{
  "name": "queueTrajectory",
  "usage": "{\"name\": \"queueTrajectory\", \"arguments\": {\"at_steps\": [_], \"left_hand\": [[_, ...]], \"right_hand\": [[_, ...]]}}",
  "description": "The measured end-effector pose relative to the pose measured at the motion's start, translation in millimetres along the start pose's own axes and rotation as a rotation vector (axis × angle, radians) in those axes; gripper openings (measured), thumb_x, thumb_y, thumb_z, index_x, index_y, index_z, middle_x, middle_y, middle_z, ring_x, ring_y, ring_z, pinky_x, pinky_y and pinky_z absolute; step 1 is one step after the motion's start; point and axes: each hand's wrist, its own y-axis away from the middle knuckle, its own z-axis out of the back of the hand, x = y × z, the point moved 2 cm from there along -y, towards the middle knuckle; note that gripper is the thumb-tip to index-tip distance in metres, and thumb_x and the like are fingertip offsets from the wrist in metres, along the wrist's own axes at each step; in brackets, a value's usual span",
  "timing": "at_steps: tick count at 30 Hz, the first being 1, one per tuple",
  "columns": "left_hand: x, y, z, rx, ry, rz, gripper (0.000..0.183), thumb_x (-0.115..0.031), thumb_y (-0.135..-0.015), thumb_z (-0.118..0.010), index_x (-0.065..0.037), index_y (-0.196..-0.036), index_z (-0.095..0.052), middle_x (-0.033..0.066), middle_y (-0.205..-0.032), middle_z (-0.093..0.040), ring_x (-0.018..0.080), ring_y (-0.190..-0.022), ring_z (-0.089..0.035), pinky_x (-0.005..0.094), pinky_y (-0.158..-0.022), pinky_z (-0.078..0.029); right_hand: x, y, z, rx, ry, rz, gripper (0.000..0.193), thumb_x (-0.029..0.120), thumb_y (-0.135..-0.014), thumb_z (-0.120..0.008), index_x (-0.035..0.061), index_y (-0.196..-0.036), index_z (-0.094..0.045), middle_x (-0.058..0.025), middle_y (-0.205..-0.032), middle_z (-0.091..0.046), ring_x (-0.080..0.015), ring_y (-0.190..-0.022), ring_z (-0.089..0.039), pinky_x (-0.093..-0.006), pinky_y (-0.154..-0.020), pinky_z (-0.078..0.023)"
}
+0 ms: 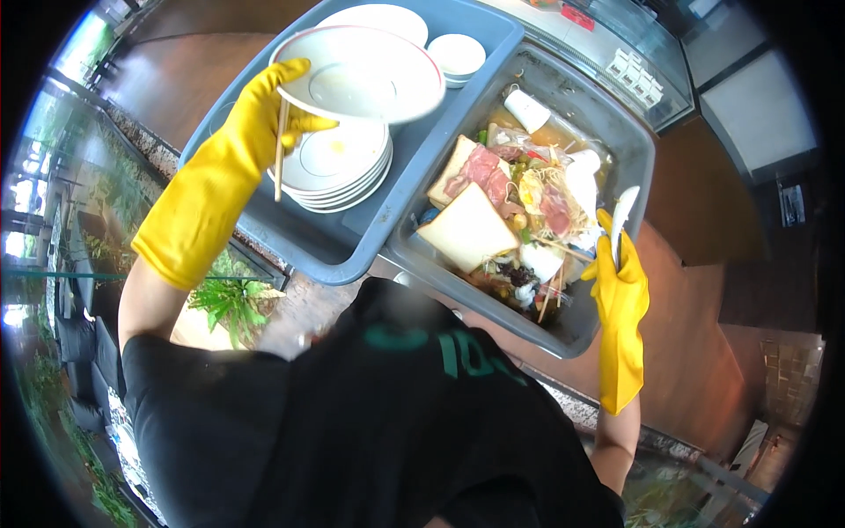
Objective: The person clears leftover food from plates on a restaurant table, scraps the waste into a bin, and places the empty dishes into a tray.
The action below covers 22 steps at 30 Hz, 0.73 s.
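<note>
My left hand, in a yellow rubber glove, grips the edge of a tilted white bowl with a red rim. A wooden chopstick hangs down from the same hand; I cannot tell if there is a second one. Below the bowl stands a stack of white plates in a blue-grey tub. On the right, my right hand, gloved alike, closes round a white spoon-like utensil pointing up. That hand is at the right edge of a grey bin of food scraps.
The bin holds a bread slice, meat slices, noodles, a white cup and discarded chopsticks in murky liquid. Small white bowls sit at the tub's far right. A green plant grows below left; a glass display case stands beyond.
</note>
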Motion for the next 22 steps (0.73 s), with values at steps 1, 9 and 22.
{"name": "queueTrajectory", "arguments": {"at_steps": [1,9,22], "left_hand": [[-4.0,-5.9,2.6,0.018,-0.025,-0.021,0.058,-0.038,-0.086,-0.07,0.005,-0.124,-0.056,0.0241,-0.099,-0.071,0.0303,-0.073,-0.074,0.023,-0.038,-0.051],[4.8,2.9,68.3,-0.094,-0.165,0.139,0.055,-0.038,-0.086,-0.07,0.004,-0.117,-0.057,0.0166,-0.081,-0.07,0.0178,-0.044,-0.06,0.0214,-0.027,-0.038],[7.8,45.7,61.2,-0.59,-0.856,-0.091,0.044,-0.036,-0.094,-0.065,-0.013,-0.131,-0.061,0.0063,-0.1,-0.073,0.0161,-0.049,-0.065,0.0242,-0.032,-0.038]], "right_hand": [[2.8,3.7,0.7,0.002,-0.035,-0.004,0.033,0.02,-0.1,-0.06,0.0208,-0.132,-0.064,0.0038,-0.067,-0.061,-0.002,-0.052,-0.046,-0.019,-0.05,-0.036],[6.4,14.0,5.6,0.047,-0.147,-0.146,0.033,0.024,-0.099,-0.061,0.0215,-0.131,-0.065,0.0014,-0.07,-0.066,-0.0036,-0.053,-0.052,-0.0194,-0.051,-0.04],[31.7,3.7,-23.5,0.324,-0.418,-0.142,0.035,0.028,-0.1,-0.059,0.0182,-0.134,-0.062,-0.0011,-0.065,-0.063,-0.0041,-0.046,-0.043,-0.0176,-0.046,-0.033]]}}
